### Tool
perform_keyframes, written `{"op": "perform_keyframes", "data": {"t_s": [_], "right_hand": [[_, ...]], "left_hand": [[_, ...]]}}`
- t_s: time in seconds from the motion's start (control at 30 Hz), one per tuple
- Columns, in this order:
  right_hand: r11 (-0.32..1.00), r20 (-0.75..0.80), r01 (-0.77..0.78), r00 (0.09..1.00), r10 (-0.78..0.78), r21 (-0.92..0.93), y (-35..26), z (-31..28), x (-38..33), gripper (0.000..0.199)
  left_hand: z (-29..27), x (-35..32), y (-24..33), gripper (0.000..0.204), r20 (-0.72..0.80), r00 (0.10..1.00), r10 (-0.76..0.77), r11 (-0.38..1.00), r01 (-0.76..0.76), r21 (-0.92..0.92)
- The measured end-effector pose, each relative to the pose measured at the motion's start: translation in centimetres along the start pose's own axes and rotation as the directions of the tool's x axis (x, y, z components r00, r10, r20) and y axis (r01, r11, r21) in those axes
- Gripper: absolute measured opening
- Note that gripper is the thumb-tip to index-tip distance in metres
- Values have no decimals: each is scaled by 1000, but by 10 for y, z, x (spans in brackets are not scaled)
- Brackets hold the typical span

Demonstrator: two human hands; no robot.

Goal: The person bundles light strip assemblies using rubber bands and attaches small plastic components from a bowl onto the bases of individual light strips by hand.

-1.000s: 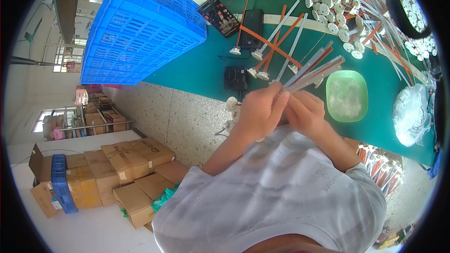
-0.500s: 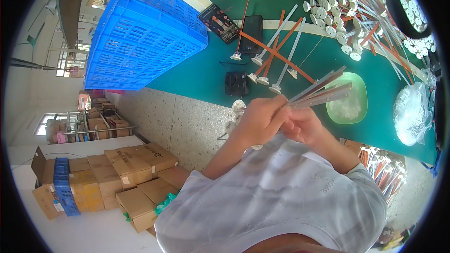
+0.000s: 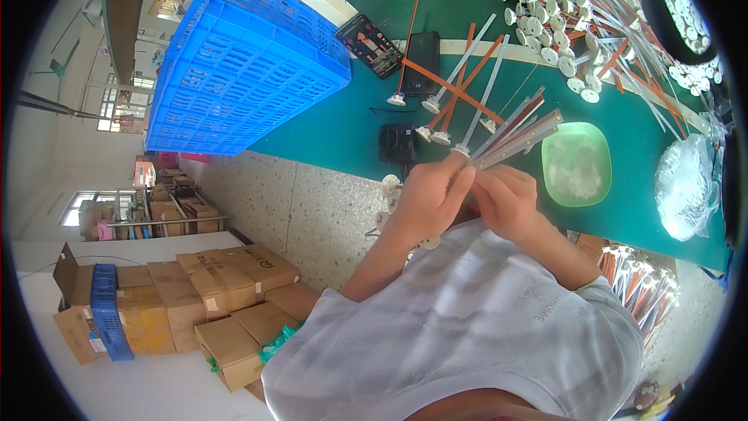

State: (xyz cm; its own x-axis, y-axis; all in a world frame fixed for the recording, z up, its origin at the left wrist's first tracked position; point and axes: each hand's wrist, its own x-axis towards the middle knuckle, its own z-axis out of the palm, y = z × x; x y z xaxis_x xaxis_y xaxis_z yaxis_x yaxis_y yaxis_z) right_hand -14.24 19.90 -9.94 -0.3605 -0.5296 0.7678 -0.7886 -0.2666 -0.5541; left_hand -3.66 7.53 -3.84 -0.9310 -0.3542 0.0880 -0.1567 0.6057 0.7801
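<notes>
Left hand (image 3: pixel 432 191) and right hand (image 3: pixel 506 199) together, fingers clamped on bundle of thin grey and orange sticks (image 3: pixel 518 129), above edge of green table (image 3: pixel 343 121), just beside pale green plastic bowl (image 3: pixel 576 164).

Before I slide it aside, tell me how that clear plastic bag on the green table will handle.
The clear plastic bag looks crumpled and slack, so it will likely sag and deform rather than slide as one piece. Its glossy film may be slippery to pinch. It seems bulged with pale contents, so those could shift; what they are is unclear. It lies on the green table.
</notes>
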Motion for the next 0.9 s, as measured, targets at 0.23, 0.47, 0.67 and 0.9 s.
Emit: {"op": "perform_keyframes", "data": {"t_s": [0.23,0.47,0.67,0.9], "right_hand": [[-484,799,-647,375,470,589,4,-3,-14,9],[532,277,-649,737,616,544,-13,-3,1,15],[997,-97,-29,995,36,68,-6,2,4,20],[22,574,-733,551,606,680,1,-8,-4,6]], "left_hand": [[-1,-7,6,26,67,998,15,984,-2,-178],[-5,-3,-3,26,-26,999,44,989,-47,-144],[3,-3,-13,32,-7,1000,28,982,-29,-189],[0,-2,-5,32,69,996,54,984,-42,-171]]}}
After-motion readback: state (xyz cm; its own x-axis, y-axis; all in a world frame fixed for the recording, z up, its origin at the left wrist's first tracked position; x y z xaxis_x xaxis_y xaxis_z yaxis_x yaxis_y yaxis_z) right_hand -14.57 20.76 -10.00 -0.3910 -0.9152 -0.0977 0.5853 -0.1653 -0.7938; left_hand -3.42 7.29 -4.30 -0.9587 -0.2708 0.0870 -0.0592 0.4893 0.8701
